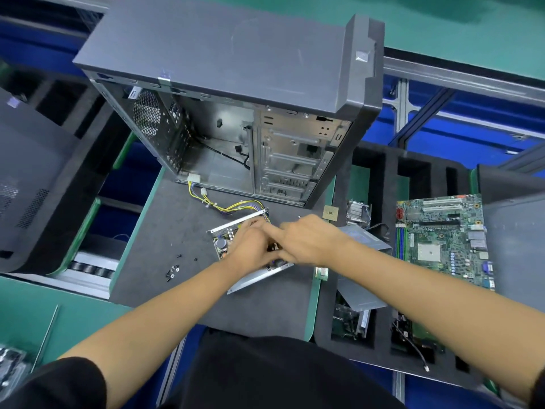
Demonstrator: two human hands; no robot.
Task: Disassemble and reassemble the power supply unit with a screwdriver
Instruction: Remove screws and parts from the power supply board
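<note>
The opened power supply unit (227,240) lies on the grey mat, its circuit board bare inside a silver metal tray. Yellow and mixed wires (230,206) run from it to white connectors by the computer case. My left hand (250,249) lies over the board with curled fingers. My right hand (306,240) meets it from the right, index finger stretched toward the left hand. What the fingers hold is hidden. The unit's grey metal cover (362,267) lies to the right. Several loose black screws (174,268) sit left of the unit. No screwdriver is visible.
An open computer case (236,84) stands behind the unit. A green motherboard (442,240) lies at the right on black foam with slots. A CPU chip (330,214) and a heatsink (358,212) sit near the case. A thin metal rod (47,335) lies at the lower left.
</note>
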